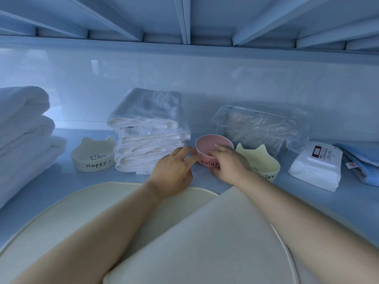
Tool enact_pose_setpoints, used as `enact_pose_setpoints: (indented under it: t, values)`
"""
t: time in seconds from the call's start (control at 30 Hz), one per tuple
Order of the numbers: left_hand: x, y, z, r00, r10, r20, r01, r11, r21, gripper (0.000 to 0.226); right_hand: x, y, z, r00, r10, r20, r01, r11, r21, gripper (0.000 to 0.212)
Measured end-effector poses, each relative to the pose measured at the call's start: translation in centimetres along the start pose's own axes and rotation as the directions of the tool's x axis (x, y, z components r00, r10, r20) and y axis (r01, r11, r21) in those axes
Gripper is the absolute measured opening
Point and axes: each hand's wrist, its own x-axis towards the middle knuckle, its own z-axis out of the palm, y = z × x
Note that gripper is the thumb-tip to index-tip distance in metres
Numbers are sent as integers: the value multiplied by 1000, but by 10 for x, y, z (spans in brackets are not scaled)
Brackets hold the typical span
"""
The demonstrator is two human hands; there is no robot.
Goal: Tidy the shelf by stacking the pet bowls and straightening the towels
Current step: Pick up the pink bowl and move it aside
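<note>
Right hand (229, 162): your fingers curl over the near rim of the pink bowl (213, 148), holding it.
Left hand (174, 169): fingers loosely spread, tips touching the bowl's left side (steadying, not gripping).
Bowls: 3, none stacked; the pink one sits between the towel stack (149, 138) and the yellow cat-ear bowl (260, 160); the cream bowl (94, 156) lies beyond the towels.
Risk: lifting carelessly could knock the yellow bowl's ears or drag the uneven towels over.

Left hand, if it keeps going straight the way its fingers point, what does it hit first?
Probably the pink bowl: the left hand points up and right, its fingers at the bowl's near side. Depth is unclear.
</note>
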Motion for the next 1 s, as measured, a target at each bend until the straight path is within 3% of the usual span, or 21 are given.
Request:
enact_pose_setpoints:
  t: [0.13,0.37,0.6,0.77,0.87,1.0]
  values:
    - [-5,-4,9,995,-99,21,100,994,-39,42,11,-2,2,1000,19,-2,-19,1000,-22,61]
    - [-10,-2,4,997,-75,9,75,997,11,34,11,-3,11,998,22,-61,-22,1000,5,57]
    - [-9,0,4,997,-77,14,77,997,9,32,6,0,2,1000,20,-7,-20,998,66,53]
    - [-11,0,4,997,-76,14,75,997,4,31,-5,-11,-6,998,22,-66,-22,1000,-1,27]
    - [-11,0,4,997,-74,9,74,997,-7,32,-5,-16,1,990,25,-138,-27,1000,-11,38]
    - [-11,-1,3,998,-64,12,64,998,-7,32,-2,-13,11,997,39,-66,-38,999,28,78]
